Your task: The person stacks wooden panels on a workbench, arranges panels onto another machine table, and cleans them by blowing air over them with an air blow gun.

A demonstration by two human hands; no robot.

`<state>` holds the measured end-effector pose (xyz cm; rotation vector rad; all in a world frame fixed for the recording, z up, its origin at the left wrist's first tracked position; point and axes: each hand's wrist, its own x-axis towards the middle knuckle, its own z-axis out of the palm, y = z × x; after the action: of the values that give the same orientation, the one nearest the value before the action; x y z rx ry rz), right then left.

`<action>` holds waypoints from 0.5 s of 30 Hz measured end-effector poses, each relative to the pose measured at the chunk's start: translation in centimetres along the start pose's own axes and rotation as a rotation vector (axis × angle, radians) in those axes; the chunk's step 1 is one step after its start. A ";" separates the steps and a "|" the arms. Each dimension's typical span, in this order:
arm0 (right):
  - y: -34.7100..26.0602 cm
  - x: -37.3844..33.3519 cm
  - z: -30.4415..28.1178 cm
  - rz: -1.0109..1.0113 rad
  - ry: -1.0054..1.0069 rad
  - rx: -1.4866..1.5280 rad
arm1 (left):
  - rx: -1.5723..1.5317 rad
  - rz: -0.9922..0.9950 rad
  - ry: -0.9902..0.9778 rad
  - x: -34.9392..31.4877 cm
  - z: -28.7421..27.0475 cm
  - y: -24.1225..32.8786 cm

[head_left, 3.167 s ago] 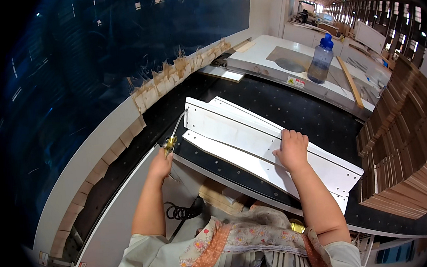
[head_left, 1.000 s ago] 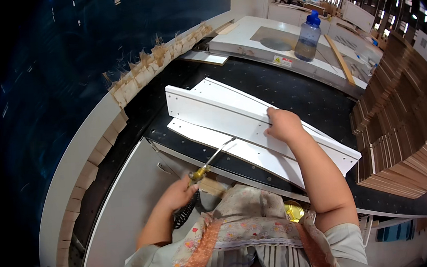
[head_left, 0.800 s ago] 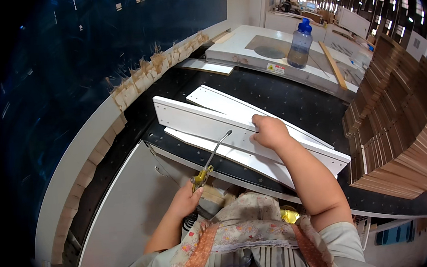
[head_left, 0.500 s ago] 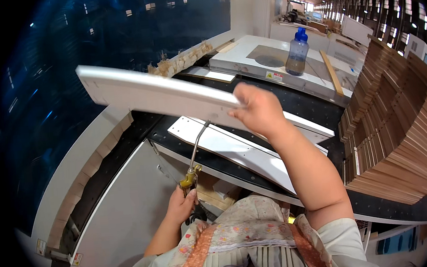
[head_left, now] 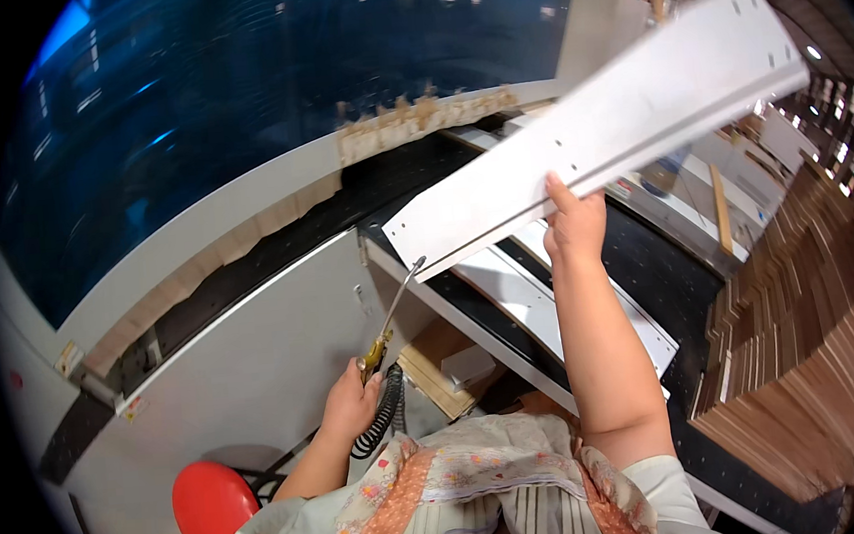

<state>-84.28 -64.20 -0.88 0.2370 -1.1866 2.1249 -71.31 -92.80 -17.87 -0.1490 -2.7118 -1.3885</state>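
My right hand (head_left: 576, 227) grips a long white panel (head_left: 664, 98) by its lower edge, thumb side up against its face. Small drilled holes and a groove along one edge show on the panel, which is raised and tilted with its far end up to the right. Closed in my left hand (head_left: 350, 402) is a brass-coloured air blow gun (head_left: 375, 353) with a thin bent nozzle. Its tip is at the panel's lower left corner; whether they touch I cannot tell. A black coiled hose (head_left: 388, 411) hangs by the gun. Under the raised panel, other white panels (head_left: 514, 290) lie on the black bench (head_left: 641, 245).
Brown boards (head_left: 804, 338) stand in a tall stack at the right. A red stool (head_left: 214, 512) is at lower left, beside a pale cabinet panel (head_left: 253, 356). Behind the bench are a large dark blue window (head_left: 263, 99) and a ragged tan strip (head_left: 426, 124). A wooden box (head_left: 436, 382) sits below.
The white panel has swung from the left to the upper right, its holed and grooved face now showing. The nozzle has gone to its lower left corner. My view has turned left, showing more red stool.
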 end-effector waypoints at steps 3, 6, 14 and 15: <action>2.3 -1.3 -0.9 0.199 0.091 0.119 | 0.083 -0.082 0.076 -1.0 -1.0 -1.6; 5.1 -2.0 -2.2 0.294 0.128 0.196 | 0.123 -0.186 0.130 -1.7 -1.5 -4.6; 11.2 -3.9 -5.4 0.542 0.226 0.232 | 0.221 -0.283 0.140 -4.1 -1.8 -5.9; 11.5 -4.2 -5.9 0.559 0.221 0.228 | 0.220 -0.301 0.143 -3.9 -1.8 -5.9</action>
<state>-87.56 -65.50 -13.98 -0.2585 -0.9518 2.6888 -68.09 -97.86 -22.01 0.3733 -2.8231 -1.0959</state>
